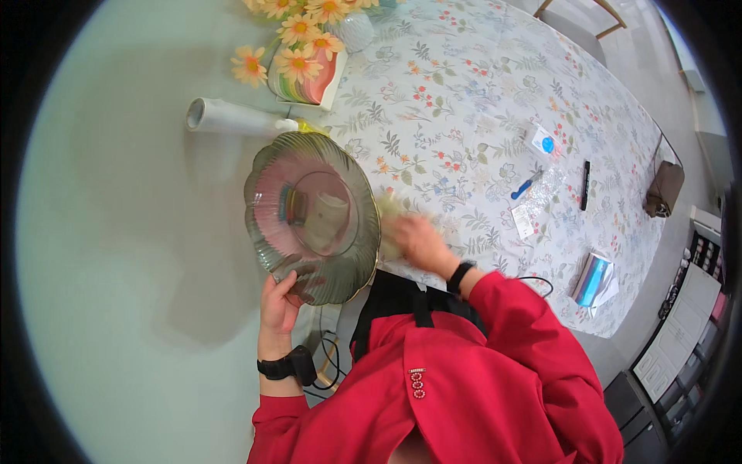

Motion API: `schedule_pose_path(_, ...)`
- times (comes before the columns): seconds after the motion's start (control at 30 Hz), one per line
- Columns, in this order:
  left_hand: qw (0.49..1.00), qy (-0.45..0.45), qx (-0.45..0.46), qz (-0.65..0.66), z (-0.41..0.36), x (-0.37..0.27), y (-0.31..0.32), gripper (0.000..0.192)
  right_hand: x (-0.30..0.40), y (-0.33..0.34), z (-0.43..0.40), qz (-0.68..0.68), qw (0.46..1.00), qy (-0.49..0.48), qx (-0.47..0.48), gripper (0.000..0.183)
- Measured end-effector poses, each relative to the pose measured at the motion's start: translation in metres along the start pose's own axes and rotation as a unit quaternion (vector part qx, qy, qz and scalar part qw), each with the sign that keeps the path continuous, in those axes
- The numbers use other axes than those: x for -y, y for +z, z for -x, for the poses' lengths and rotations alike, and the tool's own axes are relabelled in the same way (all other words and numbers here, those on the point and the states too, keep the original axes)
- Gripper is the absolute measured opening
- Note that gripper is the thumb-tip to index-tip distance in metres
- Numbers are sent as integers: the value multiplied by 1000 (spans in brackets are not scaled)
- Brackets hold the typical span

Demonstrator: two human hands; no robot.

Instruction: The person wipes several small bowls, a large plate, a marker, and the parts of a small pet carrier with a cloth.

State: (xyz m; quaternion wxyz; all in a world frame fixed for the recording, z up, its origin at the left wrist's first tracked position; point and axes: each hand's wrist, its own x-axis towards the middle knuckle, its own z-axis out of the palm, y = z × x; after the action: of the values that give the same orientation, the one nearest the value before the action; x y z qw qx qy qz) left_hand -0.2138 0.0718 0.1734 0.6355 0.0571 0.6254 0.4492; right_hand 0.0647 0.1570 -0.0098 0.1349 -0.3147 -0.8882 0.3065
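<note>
A scalloped, ribbed translucent plate (348,278) with a thin gold-coloured rim is held up tilted over the table's left edge. My left hand (282,298) grips its lower edge, thumb on the near face and the other fingers behind. Just right of the plate, my right hand (414,240) is blurred low over the floral tablecloth (475,145). A pale yellowish-green thing (392,223), also blurred, is at its fingers; I cannot tell what it is or whether the fingers are closed on it.
Above the plate lies a white roll (232,118), near a holder of coloured plates (330,87) and orange artificial flowers (298,29). To the right are a blue-handled knife (523,188), a clear plastic wrapper (544,188), a black marker (585,185) and a blue-and-white box (592,280).
</note>
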Motion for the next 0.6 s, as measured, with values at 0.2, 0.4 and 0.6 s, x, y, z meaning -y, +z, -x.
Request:
schedule_pose_path(0.2,999,-2,53,-7,-7,-2,15,36,35,4,73,-128,938,-69,315,40)
schedule_pose_path(0.4,997,-5,68,-23,-12,-2,33,37,-33,-98,8,-45,964,168,-203,53)
schedule_pose_path(0.6,993,-3,94,-69,-20,-2,57,38,-60,-85,54,118,948,256,-148,58)
